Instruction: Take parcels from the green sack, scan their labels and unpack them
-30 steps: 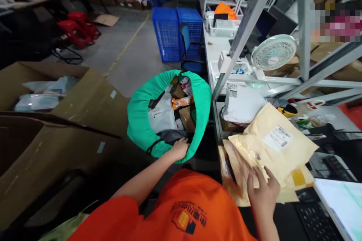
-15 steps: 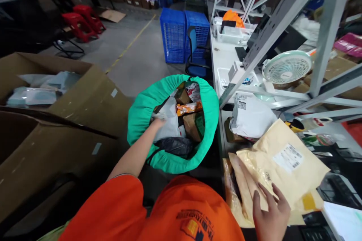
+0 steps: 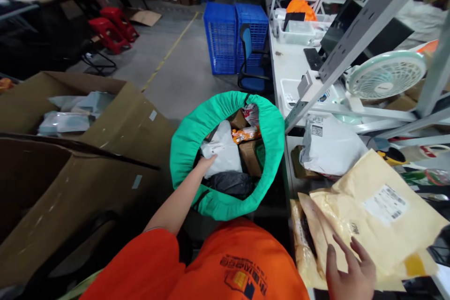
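Observation:
My left hand reaches into a round sack with a green rim. Its thumb lies on the near edge of a white plastic mailer, and the fingers appear closed around it. Beside that mailer in the sack are a black-wrapped parcel, a brown box and an orange packet. Over at the right, my right hand has its fingers spread, by the lower edge of a yellow padded envelope with a white label. More padded envelopes lie beneath that one.
A white-grey mailer lies behind the envelopes, near a slanting metal frame post and a fan. Large cardboard boxes stand at left. Farther off are a blue chair, blue crates and red stools.
My view has turned slightly, shifting the sack and envelopes. The white mailer in the sack appears turned more upright under my left hand. My right hand stays spread by the envelope.

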The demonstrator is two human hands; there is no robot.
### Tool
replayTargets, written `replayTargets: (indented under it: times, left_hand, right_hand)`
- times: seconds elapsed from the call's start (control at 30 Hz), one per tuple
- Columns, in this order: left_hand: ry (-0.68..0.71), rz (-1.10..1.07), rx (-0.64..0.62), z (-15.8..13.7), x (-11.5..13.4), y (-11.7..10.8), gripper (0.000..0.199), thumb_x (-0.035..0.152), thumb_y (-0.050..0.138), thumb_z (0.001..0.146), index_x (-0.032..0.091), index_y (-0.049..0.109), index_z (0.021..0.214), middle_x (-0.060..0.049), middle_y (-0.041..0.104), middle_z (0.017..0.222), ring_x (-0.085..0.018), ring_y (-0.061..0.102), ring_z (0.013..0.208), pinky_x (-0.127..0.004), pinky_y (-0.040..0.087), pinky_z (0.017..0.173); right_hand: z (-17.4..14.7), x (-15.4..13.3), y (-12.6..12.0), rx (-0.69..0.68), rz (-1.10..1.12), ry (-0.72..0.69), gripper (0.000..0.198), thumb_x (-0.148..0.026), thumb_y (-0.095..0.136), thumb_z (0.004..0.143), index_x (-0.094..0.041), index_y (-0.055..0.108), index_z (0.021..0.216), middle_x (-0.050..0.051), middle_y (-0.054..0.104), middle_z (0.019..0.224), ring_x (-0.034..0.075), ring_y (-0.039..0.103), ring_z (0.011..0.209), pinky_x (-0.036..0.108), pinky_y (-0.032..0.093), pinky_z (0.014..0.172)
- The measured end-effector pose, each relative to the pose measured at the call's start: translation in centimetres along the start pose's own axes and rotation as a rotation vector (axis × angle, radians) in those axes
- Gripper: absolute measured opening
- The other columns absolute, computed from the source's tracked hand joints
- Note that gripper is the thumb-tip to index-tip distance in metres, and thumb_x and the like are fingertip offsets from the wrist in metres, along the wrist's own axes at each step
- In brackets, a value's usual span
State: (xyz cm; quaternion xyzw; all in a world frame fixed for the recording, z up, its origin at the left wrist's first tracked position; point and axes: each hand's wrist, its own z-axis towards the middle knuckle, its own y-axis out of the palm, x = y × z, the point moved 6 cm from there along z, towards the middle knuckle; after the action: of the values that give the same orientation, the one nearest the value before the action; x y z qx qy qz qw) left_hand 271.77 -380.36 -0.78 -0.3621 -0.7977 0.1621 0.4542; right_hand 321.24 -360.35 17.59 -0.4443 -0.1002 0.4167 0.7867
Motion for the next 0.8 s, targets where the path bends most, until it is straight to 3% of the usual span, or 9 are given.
replayTargets:
  times: [0.1, 0.17, 0.27, 0.33, 0.43, 0.57, 0.63, 0.7, 0.8]
  left_hand:
    - [0.026, -0.049, 0.023, -2.6, 0.3, 0.9, 0.063, 0.043, 0.073, 0.083, 0.015, 0.047, 0.134, -0.016, 0.063, 0.132, -0.027, 0.063, 0.118, -0.032, 0.052, 0.095]
    - [0.151, -0.070, 0.036, -5.4, 1.6, 2.0, 0.066, 0.044, 0.076, 0.079, 0.020, 0.046, 0.133, -0.011, 0.062, 0.130, -0.025, 0.061, 0.120, -0.033, 0.049, 0.101]
    - [0.611, -0.040, 0.052, -10.7, 6.3, 4.2, 0.070, 0.043, 0.072, 0.082, 0.016, 0.043, 0.139, -0.017, 0.054, 0.136, -0.030, 0.049, 0.134, -0.040, 0.040, 0.112]
    - [0.734, 0.003, 0.018, -13.1, 9.1, 5.9, 0.074, 0.047, 0.063, 0.088, 0.013, 0.035, 0.147, -0.021, 0.049, 0.140, -0.031, 0.047, 0.136, -0.042, 0.040, 0.112]
    - [0.764, 0.146, -0.172, -13.9, 12.1, 8.6, 0.073, 0.053, 0.059, 0.089, 0.015, 0.038, 0.149, -0.023, 0.043, 0.148, -0.036, 0.042, 0.140, -0.050, 0.038, 0.113]
    - [0.813, 0.318, -0.493, -13.5, 12.8, 11.0, 0.060, 0.053, 0.061, 0.088, 0.023, 0.052, 0.139, -0.017, 0.033, 0.160, -0.038, 0.031, 0.147, -0.056, 0.035, 0.114]
    - [0.809, 0.299, -0.472, -12.7, 12.0, 10.4, 0.046, 0.048, 0.059, 0.090, 0.026, 0.060, 0.131, -0.011, 0.051, 0.149, -0.030, 0.045, 0.140, -0.044, 0.041, 0.113]
    - [0.724, 0.278, -0.363, -11.1, 10.2, 8.6, 0.032, 0.040, 0.053, 0.094, 0.026, 0.068, 0.119, -0.008, 0.067, 0.129, -0.024, 0.059, 0.124, -0.034, 0.046, 0.106]
    - [0.515, 0.314, -0.201, -7.6, 5.8, 4.8, 0.028, 0.031, 0.051, 0.093, 0.018, 0.073, 0.105, -0.016, 0.072, 0.114, -0.031, 0.063, 0.117, -0.042, 0.046, 0.104]
  right_hand:
    - [1.0, -0.3, 0.4, -0.007, 0.023, 0.028, 0.027, -0.031, 0.065, 0.089, -0.009, 0.074, 0.103, 0.022, 0.062, 0.120, 0.033, 0.066, 0.100, 0.046, 0.053, 0.083]
    - [1.6, -0.7, 0.8, -0.013, 0.040, 0.022, 0.026, -0.030, 0.065, 0.089, -0.009, 0.075, 0.103, 0.022, 0.063, 0.119, 0.035, 0.066, 0.104, 0.049, 0.053, 0.088]
    - [2.3, -1.6, 1.0, -0.021, 0.065, -0.020, 0.025, -0.027, 0.066, 0.088, -0.007, 0.075, 0.101, 0.022, 0.065, 0.111, 0.037, 0.066, 0.105, 0.050, 0.053, 0.089]
    - [2.3, -2.0, 0.8, -0.027, 0.078, -0.057, 0.024, -0.025, 0.067, 0.087, -0.006, 0.074, 0.101, 0.021, 0.066, 0.108, 0.037, 0.066, 0.103, 0.049, 0.054, 0.086]
    - [1.9, -2.1, 0.1, -0.033, 0.078, -0.079, 0.024, -0.022, 0.070, 0.085, -0.008, 0.074, 0.104, 0.019, 0.067, 0.106, 0.035, 0.067, 0.100, 0.046, 0.055, 0.082]
    - [0.8, -1.7, -0.7, -0.036, 0.092, -0.110, 0.020, -0.019, 0.072, 0.082, -0.010, 0.073, 0.100, 0.014, 0.069, 0.093, 0.034, 0.068, 0.094, 0.045, 0.056, 0.078]
    - [0.4, -1.7, -0.9, -0.032, 0.086, -0.105, 0.018, -0.020, 0.071, 0.083, -0.009, 0.074, 0.097, 0.013, 0.069, 0.088, 0.035, 0.069, 0.095, 0.045, 0.057, 0.078]
    - [0.3, -1.7, -1.0, -0.025, 0.073, -0.078, 0.019, -0.023, 0.070, 0.084, -0.008, 0.074, 0.096, 0.015, 0.069, 0.090, 0.036, 0.069, 0.095, 0.045, 0.057, 0.077]
    - [0.4, -1.8, -0.9, -0.035, 0.074, -0.034, 0.021, -0.026, 0.067, 0.086, -0.009, 0.074, 0.097, 0.015, 0.069, 0.092, 0.033, 0.069, 0.093, 0.043, 0.057, 0.075]
